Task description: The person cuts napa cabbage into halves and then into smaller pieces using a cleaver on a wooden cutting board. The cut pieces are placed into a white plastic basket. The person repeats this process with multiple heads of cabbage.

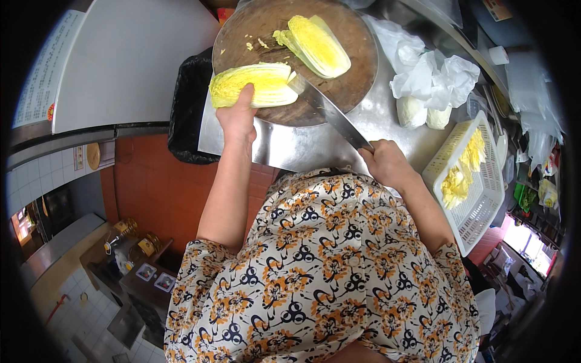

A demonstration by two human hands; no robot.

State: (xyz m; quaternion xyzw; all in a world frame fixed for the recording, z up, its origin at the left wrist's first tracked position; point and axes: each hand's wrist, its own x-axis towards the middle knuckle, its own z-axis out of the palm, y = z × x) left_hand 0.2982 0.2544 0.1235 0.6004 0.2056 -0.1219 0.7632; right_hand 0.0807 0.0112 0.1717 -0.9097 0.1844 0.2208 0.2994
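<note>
My left hand (238,111) grips a halved napa cabbage (254,86), its yellow cut face turned up, at the near left of a round wooden chopping block (254,34). In my right hand (386,161) is the handle of a broad cleaver (333,111). The blade's far end meets the cabbage's white stem end, where a small piece of the core stands partly apart. Another napa cabbage half (320,47) lies cut face up on the block's far right, a loose leaf beside it. Small cabbage scraps (256,44) are scattered on the wood.
The block rests on a stainless steel counter (281,143). A black-lined bin (190,109) stands to the left. At right are white plastic bags (426,77) around pale wrapped bundles (411,112), and a white plastic basket (474,218) holding yellow cabbage leaves (456,186).
</note>
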